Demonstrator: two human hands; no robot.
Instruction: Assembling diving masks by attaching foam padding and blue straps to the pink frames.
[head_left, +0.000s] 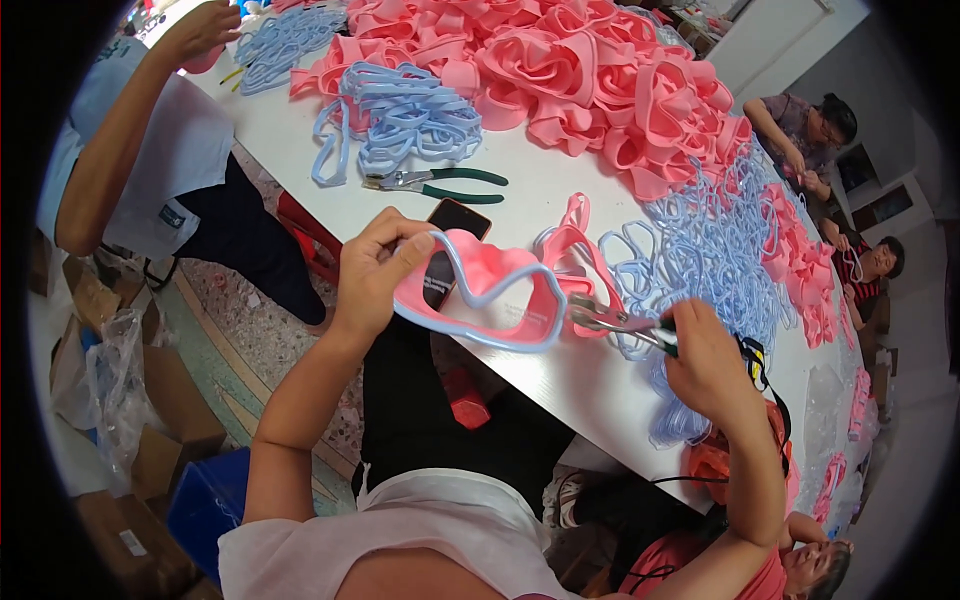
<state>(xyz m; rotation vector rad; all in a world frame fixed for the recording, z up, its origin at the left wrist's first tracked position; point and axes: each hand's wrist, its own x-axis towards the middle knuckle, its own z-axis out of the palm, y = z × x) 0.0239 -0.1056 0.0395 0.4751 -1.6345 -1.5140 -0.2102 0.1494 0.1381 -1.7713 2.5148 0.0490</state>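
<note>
Between my hands is a soft pink goggle frame [485, 262], its edge lined with a light blue band. My left hand [375, 272] pinches its left end between thumb and fingers. In my right hand [708, 362] are pliers [622, 320], held by the handles, which my fingers partly hide. The metal jaws are at the frame's right edge; I cannot tell whether they grip the band. Just behind the frame, another pink piece [575, 245] lies on the white table [390, 220]. A dark phone [458, 218] is partly hidden behind my left hand and the frame.
A second pair of green-handled pliers [440, 185] lies beside a stack of blue bands [405, 115]. Pink frames [600, 80] heap up at the back; loose blue bands [710, 250] spread at right. A co-worker's arm [125, 150] is at left; other people sit along the right.
</note>
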